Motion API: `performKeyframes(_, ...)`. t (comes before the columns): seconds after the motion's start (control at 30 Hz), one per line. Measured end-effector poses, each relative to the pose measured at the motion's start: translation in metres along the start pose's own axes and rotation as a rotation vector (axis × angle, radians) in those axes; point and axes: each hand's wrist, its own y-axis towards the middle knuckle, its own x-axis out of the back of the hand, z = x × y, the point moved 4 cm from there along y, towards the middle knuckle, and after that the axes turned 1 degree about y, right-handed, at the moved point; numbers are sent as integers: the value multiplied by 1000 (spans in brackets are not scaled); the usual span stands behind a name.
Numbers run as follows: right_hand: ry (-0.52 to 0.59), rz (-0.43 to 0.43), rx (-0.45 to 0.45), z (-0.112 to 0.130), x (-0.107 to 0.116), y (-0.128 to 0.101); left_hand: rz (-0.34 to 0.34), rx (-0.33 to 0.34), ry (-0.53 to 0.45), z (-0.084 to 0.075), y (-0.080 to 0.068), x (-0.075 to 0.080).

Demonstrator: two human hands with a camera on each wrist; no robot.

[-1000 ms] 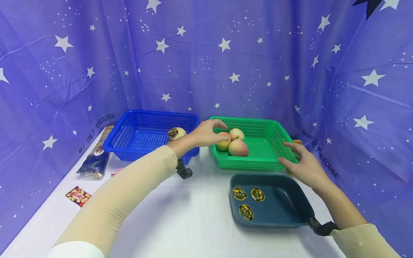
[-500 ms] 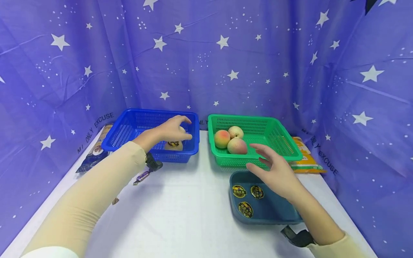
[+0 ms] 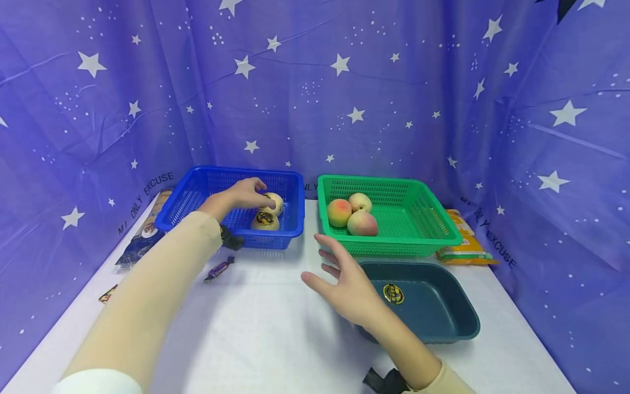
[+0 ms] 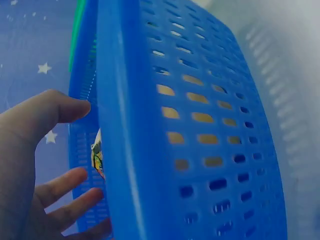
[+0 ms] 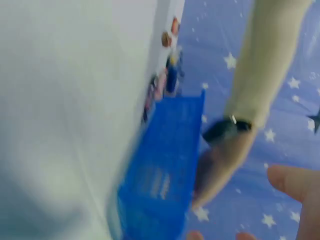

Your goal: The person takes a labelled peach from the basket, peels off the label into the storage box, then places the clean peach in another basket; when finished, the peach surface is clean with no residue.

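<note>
Perforated plastic blue basket [image 3: 197,203], smooth matt tray [image 3: 443,306], cloth backdrop [image 3: 344,98]

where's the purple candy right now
In the head view the purple candy lies on the white table, left of centre, just in front of the blue basket.

A blurred, tilted scene is shown in the right wrist view. The left part is filled by the white surface [image 5: 65,115]. A blue basket [image 5: 162,175] is seen standing on it, its perforated wall turned toward the camera. Beyond the basket, several small wrapped items [image 5: 167,75] are seen lying along the edge of the surface, too blurred to be told apart. An arm in a cream sleeve [image 5: 267,55] is stretched toward the basket, with a dark strap [image 5: 225,129] worn at the wrist. The left hand [image 5: 212,172] is lowered into the basket. At the lower right edge, fingertips of the right hand [image 5: 295,182] are caught close to the lens. Behind, a purple star-printed cloth [image 5: 210,45] is hung.
</note>
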Motion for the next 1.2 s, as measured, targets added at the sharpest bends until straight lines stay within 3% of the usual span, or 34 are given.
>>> performKeyframes(0.27,155,-127,-53,-18,-46,24,-24,145,-106,6,8,3)
performKeyframes(0.47,293,-247,-85,-32,-63,51,-72,324,-283,6,10,-4)
performKeyframes(0.6,361,-324,-86,-37,-69,69,-67,398,-371,5,13,-12)
performKeyframes(0.8,375,-379,-80,-39,-76,91,-89,443,-401,8,16,-20)
performKeyframes(0.93,374,-406,-67,-40,-77,100,-112,448,-411,2,20,-21)
performKeyframes(1.2,397,-421,-12,-49,-77,113,-103,470,-349,-8,30,-21)
